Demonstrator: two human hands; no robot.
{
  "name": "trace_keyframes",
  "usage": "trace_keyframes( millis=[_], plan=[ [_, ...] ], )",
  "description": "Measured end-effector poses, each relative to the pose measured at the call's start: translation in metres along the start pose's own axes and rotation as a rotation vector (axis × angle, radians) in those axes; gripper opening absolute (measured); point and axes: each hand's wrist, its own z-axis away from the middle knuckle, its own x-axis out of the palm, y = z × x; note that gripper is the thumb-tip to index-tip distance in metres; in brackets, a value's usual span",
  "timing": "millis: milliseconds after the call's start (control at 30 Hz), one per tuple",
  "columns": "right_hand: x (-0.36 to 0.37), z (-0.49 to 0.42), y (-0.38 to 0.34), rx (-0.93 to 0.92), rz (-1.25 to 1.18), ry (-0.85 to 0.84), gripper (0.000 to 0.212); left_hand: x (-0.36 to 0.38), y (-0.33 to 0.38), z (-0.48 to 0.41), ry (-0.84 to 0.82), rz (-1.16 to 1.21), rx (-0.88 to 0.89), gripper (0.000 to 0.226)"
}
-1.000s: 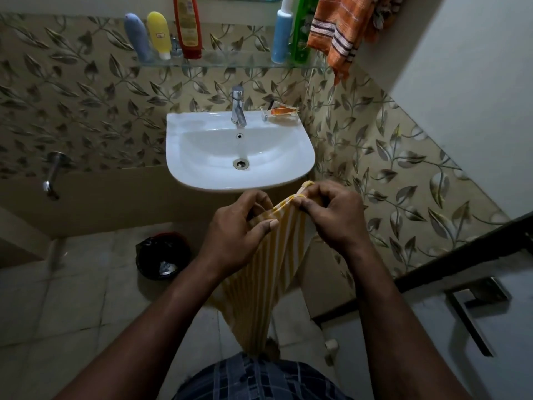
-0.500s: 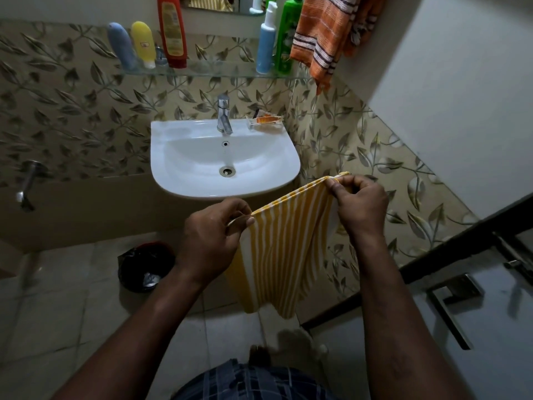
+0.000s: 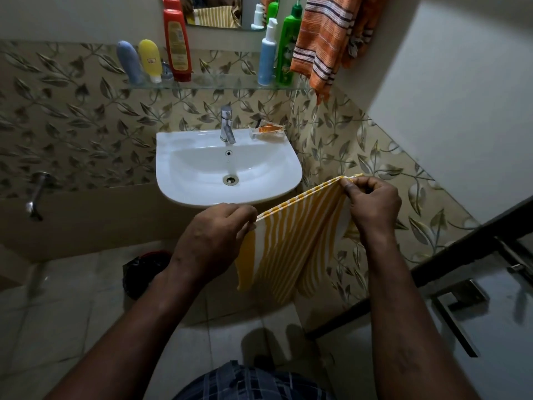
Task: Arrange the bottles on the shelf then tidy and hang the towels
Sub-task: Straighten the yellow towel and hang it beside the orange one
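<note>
Towel tidying in hand: yellow striped towel [image 3: 291, 243] hangs spread at five o'clock of the sink [image 3: 178, 168].
Left hand [image 3: 210, 243] and right hand [image 3: 372, 206] each pinch a top corner; next it probably needs lifting toward the orange towel [image 3: 320, 44], one o'clock.

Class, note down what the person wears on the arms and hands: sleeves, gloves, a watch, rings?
The left hand and right hand have no gloves and no ring is visible. The forearms are bare, with no sleeves, watch or bracelet in view. Dark checked clothing shows at the waist.
</note>
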Motion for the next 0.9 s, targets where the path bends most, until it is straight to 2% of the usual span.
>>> trace_keyframes(
  millis=[433, 667, 900],
  plan=[
    [0.007, 0.001, -0.011, -0.031, 0.026, -0.011, 0.013, 0.001, -0.016, 0.001, -0.140, -0.004, -0.243, 0.011],
    [0.011, -0.003, -0.009, -0.022, 0.043, -0.027, 0.014, -0.008, -0.026, 0.006, 0.060, 0.026, -0.275, 0.015],
    [0.016, -0.002, 0.000, 0.015, 0.021, -0.051, 0.015, -0.014, -0.022, 0.005, 0.147, 0.040, -0.359, 0.028]
  ],
)
